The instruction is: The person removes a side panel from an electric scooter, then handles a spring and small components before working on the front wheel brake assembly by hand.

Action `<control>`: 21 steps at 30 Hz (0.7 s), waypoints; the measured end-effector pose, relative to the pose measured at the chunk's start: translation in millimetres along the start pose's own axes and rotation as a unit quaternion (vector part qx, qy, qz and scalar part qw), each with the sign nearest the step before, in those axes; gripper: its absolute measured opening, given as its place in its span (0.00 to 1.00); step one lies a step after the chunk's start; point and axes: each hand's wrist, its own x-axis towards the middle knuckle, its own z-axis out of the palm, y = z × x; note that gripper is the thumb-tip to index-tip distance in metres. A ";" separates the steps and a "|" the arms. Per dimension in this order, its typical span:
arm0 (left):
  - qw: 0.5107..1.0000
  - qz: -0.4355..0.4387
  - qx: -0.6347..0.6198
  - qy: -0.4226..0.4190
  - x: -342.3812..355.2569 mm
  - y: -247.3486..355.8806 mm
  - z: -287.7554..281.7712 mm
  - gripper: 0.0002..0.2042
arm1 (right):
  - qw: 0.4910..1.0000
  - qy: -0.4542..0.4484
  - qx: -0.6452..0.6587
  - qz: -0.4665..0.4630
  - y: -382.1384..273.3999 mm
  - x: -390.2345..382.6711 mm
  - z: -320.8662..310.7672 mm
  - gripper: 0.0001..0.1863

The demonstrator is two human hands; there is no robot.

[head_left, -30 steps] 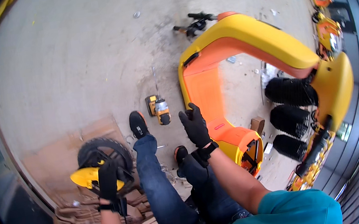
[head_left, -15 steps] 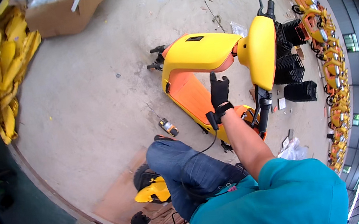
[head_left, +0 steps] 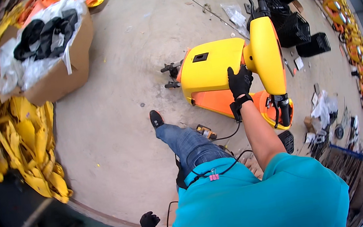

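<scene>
- Reaching farther forward than half a second ago, the right hand (head_left: pixel 240 82) has come to the yellow shell of the scooter (head_left: pixel 214 64); the view has turned too, bringing more of a cardboard box (head_left: pixel 76 65) into sight at the upper left.
- Ahead and slightly right of the person, the scooter is on the concrete floor (head_left: pixel 113 123), its long axis running across the view: handlebar (head_left: pixel 285 110) end to the right, black rods (head_left: pixel 172 75) at the left.
- Its handlebar lies crosswise to that axis, one grip far off, the other just beyond the right forearm.
- Clearly nearer is the right hand, over the shell's edge beside the yellow front cover (head_left: pixel 268 57). Its fingers point away from the person; whether they clamp the edge or only rest there, I cannot tell.
- Well apart from it, the left hand (head_left: pixel 150 222) hangs low at the person's left side, fingers loosely curled, nothing visible in them; how tightly they close is too small to judge.
- Between the person's leg and the orange footboard (head_left: pixel 211 103), a yellow power drill (head_left: pixel 206 132) lies on the floor.
</scene>
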 end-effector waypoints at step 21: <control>0.922 0.148 0.308 -0.182 115.1 553.6 124.3 0.07 | 0.984 -0.041 -0.118 0.130 0.9 57.0 17.0 0.27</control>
